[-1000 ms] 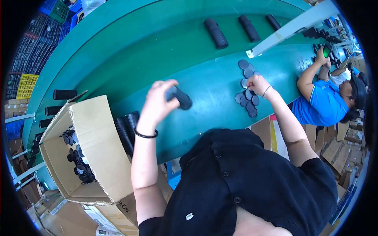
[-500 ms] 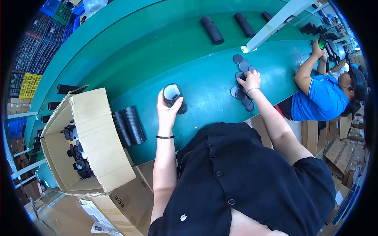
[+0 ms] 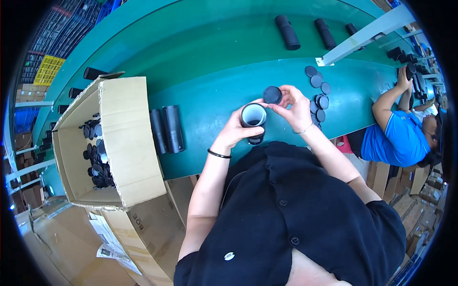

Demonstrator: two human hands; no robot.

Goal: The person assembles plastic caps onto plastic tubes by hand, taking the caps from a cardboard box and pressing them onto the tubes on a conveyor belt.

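My left hand [image 3: 237, 128] is wrapped round a black cylindrical tube [image 3: 256, 137], whose uncovered end faces up and shows a pale inside. Just right of that mouth, my right hand [image 3: 295, 110] pinches a round black cap [image 3: 272, 95] by its edge. The cap is tilted and sits close to the tube's rim; whether the two touch I cannot tell. Several more round black caps [image 3: 322, 101] lie loose on the green table to the right of my right hand. Two black textured tubes [image 3: 172, 129] lie side by side to the left of my left hand.
A cardboard box [image 3: 138, 138] with several black caps inside stands at the left. More black tubes [image 3: 287, 33] lie on the green surface [image 3: 205, 81] at the back. A pale metal post [image 3: 365, 38] rises at the back right. A person in a blue shirt [image 3: 398, 138] works at the right.
My right hand has lifted a cap from the loose ones and brought it left to the tube. My left hand still holds the tube. The whole view has shifted.
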